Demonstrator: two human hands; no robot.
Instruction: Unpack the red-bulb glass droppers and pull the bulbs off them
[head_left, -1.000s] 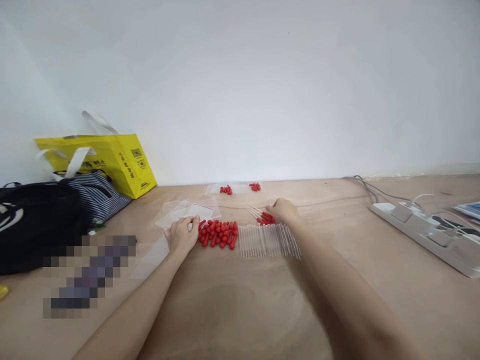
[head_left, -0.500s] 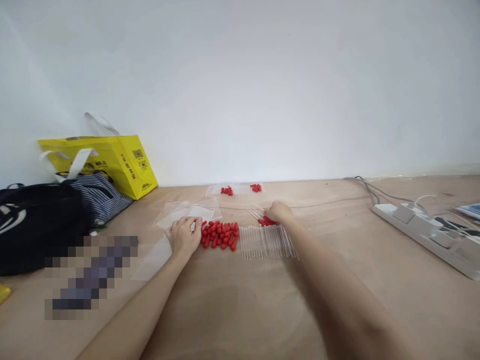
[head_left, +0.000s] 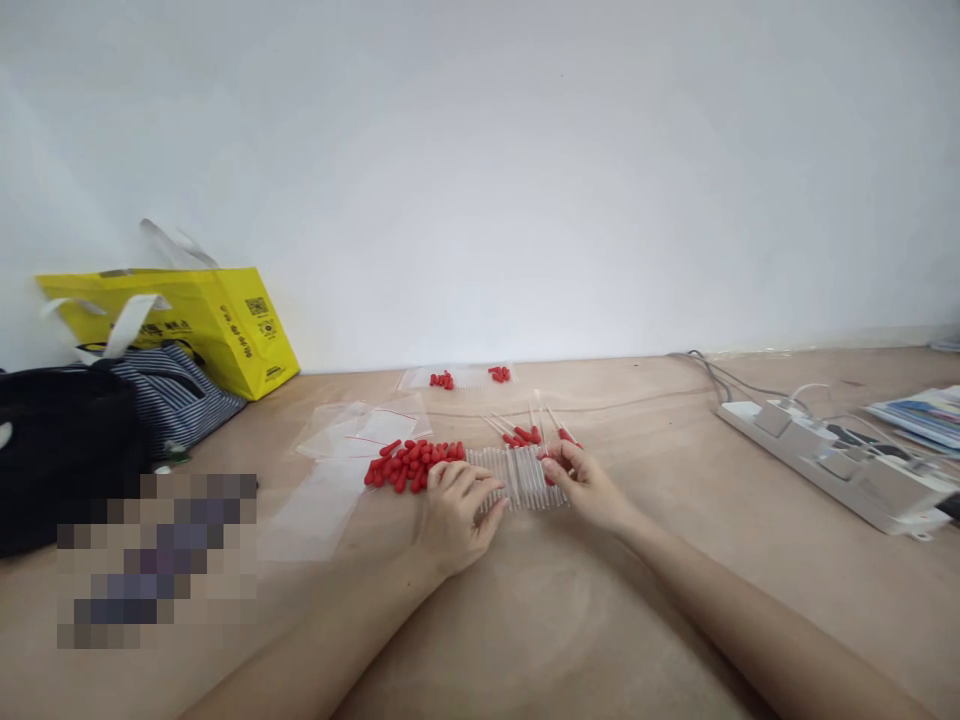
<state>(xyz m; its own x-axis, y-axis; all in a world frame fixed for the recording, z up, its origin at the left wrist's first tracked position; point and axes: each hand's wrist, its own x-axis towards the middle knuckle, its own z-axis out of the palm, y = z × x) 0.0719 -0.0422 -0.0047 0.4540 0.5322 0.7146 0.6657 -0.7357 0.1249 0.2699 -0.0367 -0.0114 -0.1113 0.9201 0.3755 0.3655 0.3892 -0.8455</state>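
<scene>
My right hand pinches a dropper, its red rubber bulb between thumb and fingers and its thin glass tube pointing up and away. My left hand reaches over the left end of a row of glass tubes, thumb and fingers apart; whether it touches a tube I cannot tell. Left of that hand lies a pile of loose red rubber bulbs, partly hidden by it. Beyond the row, several droppers with red bulbs on their tubes lie flat, tips pointing away.
Clear plastic bags lie left of the pile. Near the wall, another clear bag carries small groups of red bulbs. A yellow bag, a striped bag and a black bag stand left. A power strip lies right.
My left hand has moved right from the bulb pile to the tubes. My right hand has come back from the far droppers and now holds a dropper over the row's right end.
</scene>
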